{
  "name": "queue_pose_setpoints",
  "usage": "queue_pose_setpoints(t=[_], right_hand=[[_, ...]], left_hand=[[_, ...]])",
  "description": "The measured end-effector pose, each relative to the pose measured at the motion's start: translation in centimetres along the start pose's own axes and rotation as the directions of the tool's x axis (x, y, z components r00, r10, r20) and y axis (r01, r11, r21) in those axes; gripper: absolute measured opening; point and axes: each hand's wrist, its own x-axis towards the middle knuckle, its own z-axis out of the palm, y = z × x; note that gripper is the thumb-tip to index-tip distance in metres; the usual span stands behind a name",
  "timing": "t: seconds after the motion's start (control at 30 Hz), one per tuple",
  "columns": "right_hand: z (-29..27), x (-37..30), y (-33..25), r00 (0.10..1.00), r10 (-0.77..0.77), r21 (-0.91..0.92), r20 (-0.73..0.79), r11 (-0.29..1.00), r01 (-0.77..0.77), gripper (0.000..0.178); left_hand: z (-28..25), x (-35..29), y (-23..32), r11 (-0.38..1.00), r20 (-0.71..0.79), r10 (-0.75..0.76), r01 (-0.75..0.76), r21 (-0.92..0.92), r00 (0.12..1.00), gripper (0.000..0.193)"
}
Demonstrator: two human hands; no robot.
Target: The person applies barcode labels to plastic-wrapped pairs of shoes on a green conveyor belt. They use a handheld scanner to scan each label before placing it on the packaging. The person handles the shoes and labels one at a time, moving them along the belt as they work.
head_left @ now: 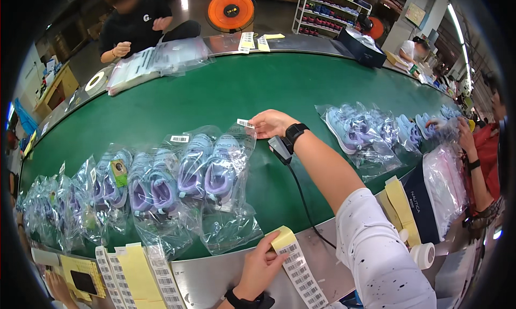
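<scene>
Label strip (301, 271) in the left hand (263, 263), right hand (274, 125) at a bagged pair of shoes (219, 174).
Nearest, the left hand pinches the strip's yellow-backed top end, its white barcode face hanging over the steel edge (220, 274); beyond, the shoes lie on the green bench (290, 201), at the right end of the left-hand row, pale blue with lilac linings, side by side, heel openings nearest, inside a clear, wrinkled bag (228, 231) whose loose end crumples nearer still; at its far right corner, the right hand's fingertips meet a small white label (245, 123), though whether they grip or merely press it is hard to tell; farthest, an orange fan (231, 11).
</scene>
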Motion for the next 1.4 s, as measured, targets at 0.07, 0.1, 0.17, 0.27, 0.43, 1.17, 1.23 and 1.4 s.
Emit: queue_pose_setpoints(t=[0.07, 0.1, 0.17, 0.27, 0.43, 1.17, 1.23, 1.4], right_hand=[[-0.1, 0.1, 0.0, 1.000, -0.004, -0.046, -0.024, 0.999, 0.002, 0.009], [-0.1, 0.0, 0.1, 0.999, -0.006, -0.055, -0.035, 0.998, 0.004, 0.008], [-0.4, 0.0, 0.1, 0.998, -0.038, -0.079, -0.057, 0.996, 0.034, 0.007], [-0.3, 0.1, 0.8, 0.988, -0.113, -0.117, -0.105, 0.988, 0.100, 0.008], [0.8, -2.5, 1.8, 0.941, -0.257, -0.181, -0.218, 0.959, 0.220, 0.042], [-12.3, -14.7, 8.7, 0.382, -0.816, -0.816, -0.434, 0.535, 0.216, 0.044], [-8.9, -12.4, 11.2, 0.409, -0.856, -0.764, -0.317, 0.486, 0.424, 0.048], [-0.7, -15.6, 12.8, 0.611, -0.754, -0.795, 0.242, 0.206, 0.570, 0.046]], left_hand=[[0.2, 0.1, 0.4, 1.000, 0.000, 0.004, -0.004, 0.025, 1.000, 0.057], [0.3, 0.1, 0.5, 0.999, 0.001, 0.006, -0.006, 0.037, 1.000, 0.057], [0.7, 0.3, 0.3, 1.000, -0.003, 0.003, -0.003, 0.012, 1.000, 0.056], [1.1, 0.6, 0.3, 1.000, -0.002, 0.007, -0.007, -0.017, 1.000, 0.056], [1.0, 0.8, -0.5, 0.997, -0.054, 0.081, -0.081, 0.012, 0.995, 0.057], [2.4, 1.6, 0.2, 0.991, -0.085, 0.107, -0.113, -0.068, 0.991, 0.030], [2.6, 1.2, 1.5, 0.997, -0.075, 0.081, -0.081, 0.009, 0.994, 0.028], [2.9, 0.5, 2.2, 0.996, -0.061, 0.074, -0.072, 0.048, 0.995, 0.027]])
